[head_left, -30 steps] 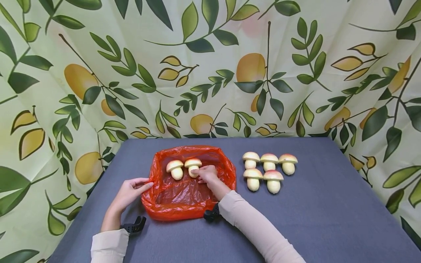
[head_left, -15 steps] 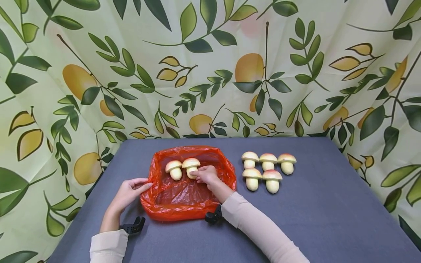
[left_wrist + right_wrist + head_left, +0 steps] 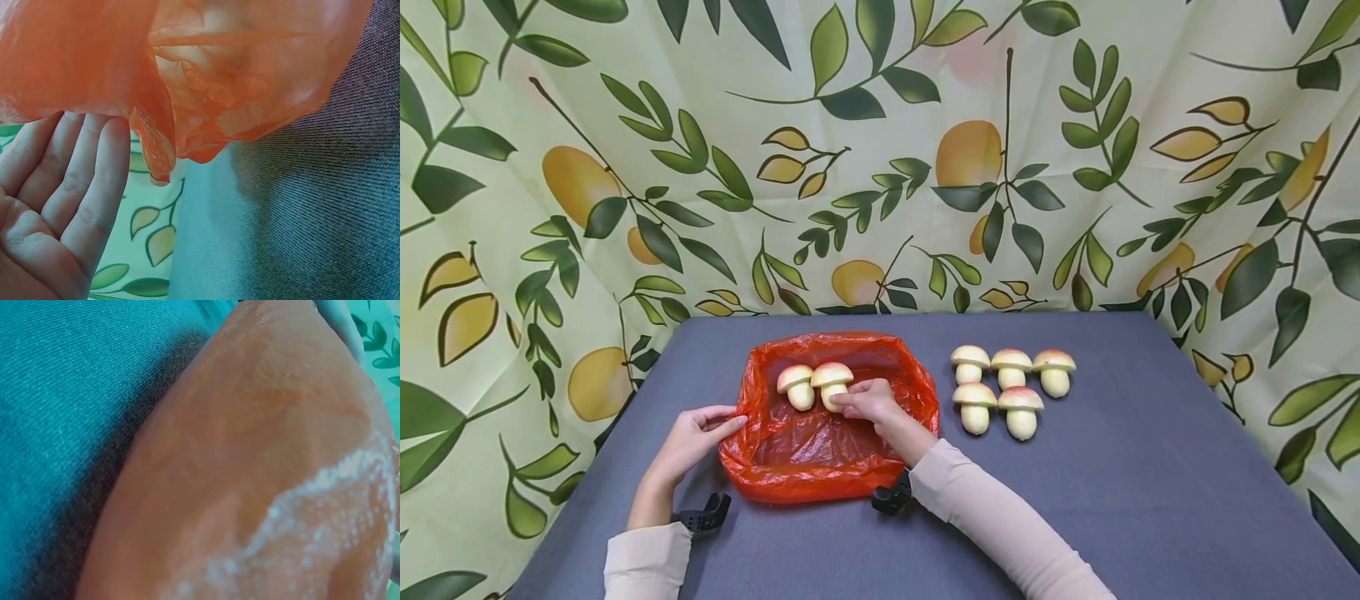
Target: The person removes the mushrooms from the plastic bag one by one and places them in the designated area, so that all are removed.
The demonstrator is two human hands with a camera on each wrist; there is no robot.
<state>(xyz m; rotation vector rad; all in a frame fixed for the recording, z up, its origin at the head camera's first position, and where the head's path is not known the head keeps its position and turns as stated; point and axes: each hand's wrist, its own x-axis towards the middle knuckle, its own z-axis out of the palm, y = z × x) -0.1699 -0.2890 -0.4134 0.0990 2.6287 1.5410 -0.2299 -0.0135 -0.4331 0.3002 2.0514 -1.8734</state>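
The pinched mushroom (image 3: 832, 375), pale-stemmed with a blushed yellow cap, sits inside a red plastic bag (image 3: 805, 487), held by the person's right hand (image 3: 877, 402). Thumb and fingers are clamped on its stem, probably because that narrow part is easiest to pinch and leaves the rounded cap free above the grip. Immediately left of the grip is a second mushroom (image 3: 795, 385), its cap meeting or nearly meeting the held one, so the two appear set side by side to save room. Farther left, at the bag's rim, the left hand (image 3: 695, 440) has its fingers straight and touching the plastic, seemingly to steady the wall and keep the wide mouth spread for the reaching arm. To the right of the grip, outside the bag, five loose mushrooms (image 3: 975, 410) stand on the grey table (image 3: 1120, 500), three behind and two in front, all stems facing the person, likely for handy picking.
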